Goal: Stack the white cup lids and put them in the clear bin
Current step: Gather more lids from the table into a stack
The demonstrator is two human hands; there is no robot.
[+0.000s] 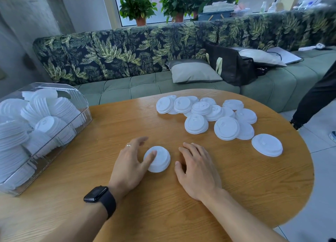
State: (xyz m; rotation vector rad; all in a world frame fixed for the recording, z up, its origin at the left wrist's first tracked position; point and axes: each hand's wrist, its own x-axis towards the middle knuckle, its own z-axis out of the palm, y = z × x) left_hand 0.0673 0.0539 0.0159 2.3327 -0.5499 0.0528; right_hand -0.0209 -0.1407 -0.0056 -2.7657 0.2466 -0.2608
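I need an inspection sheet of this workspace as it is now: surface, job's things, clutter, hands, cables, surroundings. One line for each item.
Surface: round wooden table, bare wood visible.
Job's things: short lid stack between the hands; loose lids overlapping at the far side; single lid apart; clear bin at left, holding many lids.
Clutter: nothing seen.
Hands: left hand open, thumb on the lid stack; right hand flat on the table, beside the stack without touching.
Cables: nothing seen on the table.
Surroundings: green sofa, cushion, black bag, potted plants.
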